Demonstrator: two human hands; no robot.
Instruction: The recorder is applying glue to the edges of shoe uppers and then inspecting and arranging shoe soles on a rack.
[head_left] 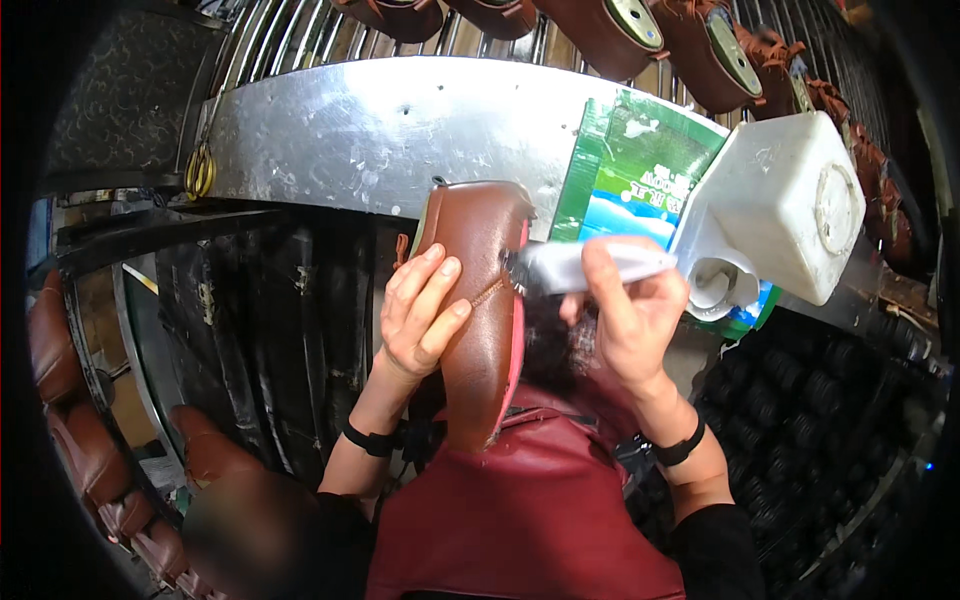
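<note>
A brown leather shoe upper (pixel 470 290) stands on end between the metal bench edge and my dark red apron, with a pink-red strip along its right edge. My left hand (pixel 420 310) is closed around its left side, fingers across the leather. In my right hand (pixel 635 310) is a white-handled brush (pixel 625 262), slightly smeared by motion. Its dark tip meets the upper's right edge. Just right of that hand, a white plastic jug (pixel 790 200) lies tipped beside a cut white opening with pale residue, on a green printed plastic sheet (pixel 650 150).
The metal bench (pixel 400 130) curves across the front. Yellow-handled scissors (pixel 200 172) hang at its left end. Brown shoes (pixel 700 55) line a roller rack beyond it. More brown shoe uppers (pixel 85 455) sit on a rack at left, near a partly visible, blurred person (pixel 250 525).
</note>
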